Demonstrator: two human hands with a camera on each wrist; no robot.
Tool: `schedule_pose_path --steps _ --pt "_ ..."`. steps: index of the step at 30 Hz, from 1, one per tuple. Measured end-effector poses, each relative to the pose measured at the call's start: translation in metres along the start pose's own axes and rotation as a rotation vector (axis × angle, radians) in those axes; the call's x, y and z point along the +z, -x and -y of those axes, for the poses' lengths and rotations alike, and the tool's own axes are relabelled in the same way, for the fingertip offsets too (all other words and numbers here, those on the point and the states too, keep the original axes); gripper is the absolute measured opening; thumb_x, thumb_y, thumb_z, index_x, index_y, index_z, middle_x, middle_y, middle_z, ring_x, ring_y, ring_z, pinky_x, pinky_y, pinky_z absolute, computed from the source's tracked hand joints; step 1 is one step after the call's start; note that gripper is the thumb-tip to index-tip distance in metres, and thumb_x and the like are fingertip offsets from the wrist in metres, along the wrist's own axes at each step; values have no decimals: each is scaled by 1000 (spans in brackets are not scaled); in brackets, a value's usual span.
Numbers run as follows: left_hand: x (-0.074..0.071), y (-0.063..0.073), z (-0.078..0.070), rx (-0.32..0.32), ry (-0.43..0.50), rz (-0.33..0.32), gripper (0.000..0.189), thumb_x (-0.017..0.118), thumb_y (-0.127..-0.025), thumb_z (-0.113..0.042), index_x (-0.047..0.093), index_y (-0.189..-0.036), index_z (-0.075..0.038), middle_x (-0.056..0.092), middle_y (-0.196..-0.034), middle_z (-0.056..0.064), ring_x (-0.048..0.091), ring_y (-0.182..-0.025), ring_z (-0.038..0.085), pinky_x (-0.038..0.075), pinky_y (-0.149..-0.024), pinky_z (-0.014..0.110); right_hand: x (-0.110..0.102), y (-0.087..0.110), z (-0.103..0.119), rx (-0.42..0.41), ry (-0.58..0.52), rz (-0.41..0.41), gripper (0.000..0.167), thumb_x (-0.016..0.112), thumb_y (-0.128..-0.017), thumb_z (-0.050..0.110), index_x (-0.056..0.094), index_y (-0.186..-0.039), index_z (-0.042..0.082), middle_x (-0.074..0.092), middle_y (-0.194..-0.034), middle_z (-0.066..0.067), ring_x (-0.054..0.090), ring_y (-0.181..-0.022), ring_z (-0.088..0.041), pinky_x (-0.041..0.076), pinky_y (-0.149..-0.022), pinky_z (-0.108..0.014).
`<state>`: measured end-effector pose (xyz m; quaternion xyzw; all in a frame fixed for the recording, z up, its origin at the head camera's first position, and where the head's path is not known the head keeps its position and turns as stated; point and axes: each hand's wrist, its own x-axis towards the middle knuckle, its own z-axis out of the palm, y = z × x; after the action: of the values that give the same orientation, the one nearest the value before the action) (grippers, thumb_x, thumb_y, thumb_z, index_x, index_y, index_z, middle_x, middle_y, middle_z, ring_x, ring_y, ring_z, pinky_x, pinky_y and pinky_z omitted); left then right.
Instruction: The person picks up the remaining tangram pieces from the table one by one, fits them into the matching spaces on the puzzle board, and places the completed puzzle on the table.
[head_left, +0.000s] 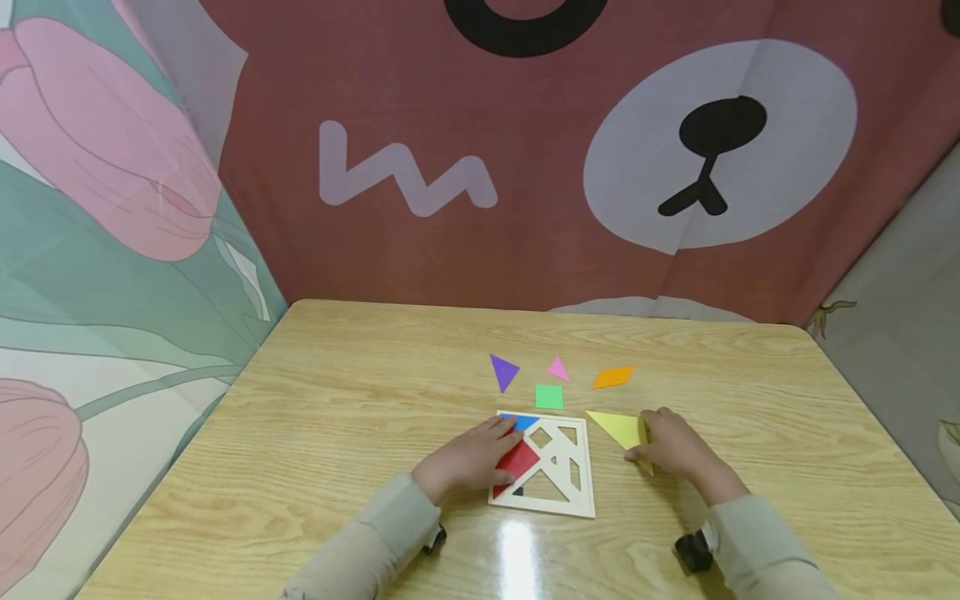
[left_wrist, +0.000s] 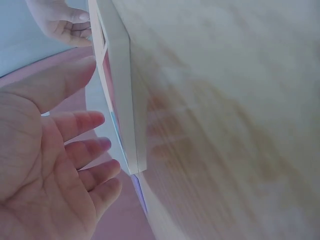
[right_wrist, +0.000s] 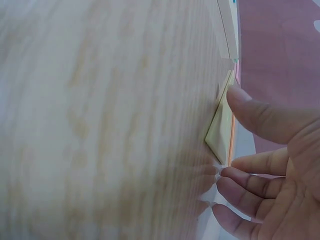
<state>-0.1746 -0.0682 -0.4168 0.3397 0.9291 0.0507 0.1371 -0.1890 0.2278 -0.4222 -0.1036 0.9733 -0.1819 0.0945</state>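
The right grip (head_left: 670,442) is grasping the yellow triangle (head_left: 618,429) by its right end: thumb on one edge, bent fingers at another, hand coming in from the right. Likely held by the edges because the piece is thin and lies low on the wood; the right wrist view shows the fingertips right down at the surface. Whether it's lifted at all, can't tell.

The left grip (head_left: 468,457) is released, not clasping anything; fingers spread and relaxed over the left side of the puzzle board (head_left: 579,502). Probably there to steady the board; how firmly it presses doesn't show.

Yellow triangle sits to the right of the board, its pointed left end just beside the board's far right corner. Handy spot for the right side, I'd say.

In the board: a red piece (head_left: 522,458) on the left, partly under the left grip, and a blue piece (head_left: 525,422) at the far left corner, also partly covered. Fit of the blue one can't be checked. The openings in the middle and on the right hold no piece.

Past the board's far edge: purple triangle (head_left: 504,372), pink triangle (head_left: 558,369), orange parallelogram (head_left: 613,377), and green square (head_left: 549,396) nearest the board. All apart from each other, presumably so each can be picked up singly.

Everything rests on a wood-grain tabletop (head_left: 337,400); behind it hangs a reddish-brown cloth (head_left: 405,267) with a cartoon muzzle.
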Motion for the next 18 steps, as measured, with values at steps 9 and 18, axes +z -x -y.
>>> schedule_pose_path --steps 9,18 --pt "7 -4 5 -5 46 -2 61 52 -84 -37 31 -135 -11 21 -141 6 18 -127 23 19 -102 29 3 -2 -2 -7 12 -25 58 69 -70 28 50 -104 -15 50 -85 -18 48 -75 -26 43 -67 -42" --pt "4 -5 4 -45 70 10 62 54 -83 -37 32 -135 -13 24 -140 4 18 -127 22 20 -102 29 4 -6 -3 -4 20 -54 55 72 -67 25 51 -99 -14 48 -78 -14 43 -67 -22 41 -60 -36"
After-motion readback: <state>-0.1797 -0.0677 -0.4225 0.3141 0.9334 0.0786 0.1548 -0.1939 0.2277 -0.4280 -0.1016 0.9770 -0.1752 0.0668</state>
